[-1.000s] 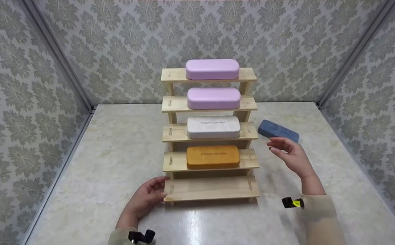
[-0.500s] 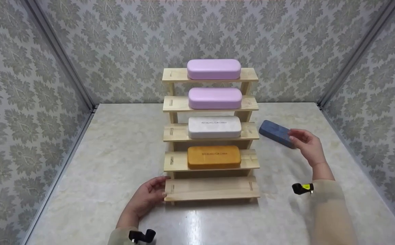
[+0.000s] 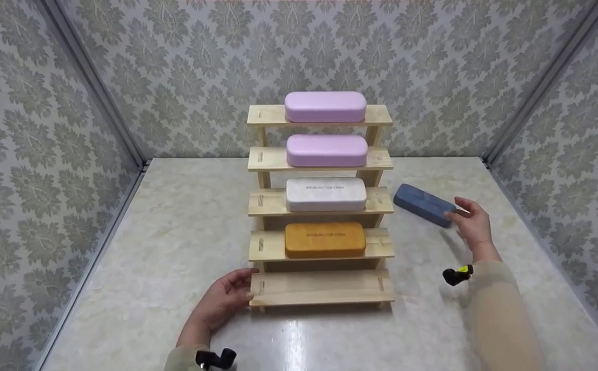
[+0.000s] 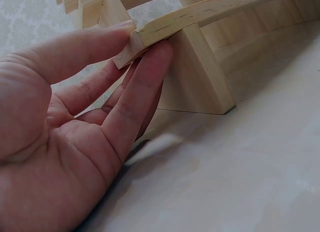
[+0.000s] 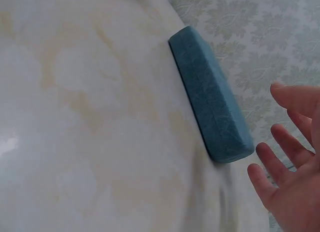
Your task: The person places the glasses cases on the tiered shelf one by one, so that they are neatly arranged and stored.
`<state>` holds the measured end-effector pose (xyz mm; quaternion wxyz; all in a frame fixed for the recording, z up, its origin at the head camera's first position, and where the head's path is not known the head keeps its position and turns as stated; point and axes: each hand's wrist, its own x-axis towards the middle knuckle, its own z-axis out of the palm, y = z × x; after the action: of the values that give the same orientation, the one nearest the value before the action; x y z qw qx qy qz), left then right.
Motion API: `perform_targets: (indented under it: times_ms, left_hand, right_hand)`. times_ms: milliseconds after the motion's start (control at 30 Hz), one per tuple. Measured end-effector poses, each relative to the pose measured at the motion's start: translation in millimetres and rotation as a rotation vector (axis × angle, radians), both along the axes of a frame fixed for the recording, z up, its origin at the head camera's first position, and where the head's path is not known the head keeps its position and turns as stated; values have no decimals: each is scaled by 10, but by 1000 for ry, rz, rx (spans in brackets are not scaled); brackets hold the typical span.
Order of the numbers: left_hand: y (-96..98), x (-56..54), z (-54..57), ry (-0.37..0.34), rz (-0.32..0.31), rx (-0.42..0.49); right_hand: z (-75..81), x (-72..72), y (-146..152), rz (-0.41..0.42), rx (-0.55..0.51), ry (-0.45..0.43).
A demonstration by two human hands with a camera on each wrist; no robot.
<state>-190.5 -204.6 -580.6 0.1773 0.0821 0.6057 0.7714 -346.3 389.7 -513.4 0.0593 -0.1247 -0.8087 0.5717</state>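
A tiered wooden display rack stands mid-table, with step-like shelves. My left hand pinches the left end of its lowest board; the left wrist view shows the thumb at the board's end and fingertips beneath. To the rack's right, a blue glasses case lies slantwise on the table. At that case's near right end is my right hand, thumb and fingers spread apart. In the right wrist view its fingers are loosely extended beside the blue case, a small gap between them.
Two pink glasses cases sit on the upper two shelves. A white case and an orange case, both with printed lettering, rest on the shelves below. Patterned wall panels enclose the marbled table on three sides.
My right hand has moved right and away from the rack, over to the blue case's near end, with its fingers spreading. The left hand keeps its hold on the rack.
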Motion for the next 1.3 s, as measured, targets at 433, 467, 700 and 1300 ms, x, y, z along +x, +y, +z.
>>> perform_targets:
  times_ms: [433, 467, 700, 1300]
  left_hand:
    - [23, 3, 19, -39, -9, 33]
    - [21, 3, 20, -38, -12, 34]
    - [4, 8, 24, -38, -5, 30]
    - [1, 2, 10, -25, 18, -8]
  right_hand:
    - [-108, -122, 16, 80, -36, -139]
    - [-112, -122, 13, 83, -34, -143]
    - [-181, -135, -7, 61, 18, -156]
    - [-332, -131, -181, -12, -26, -116]
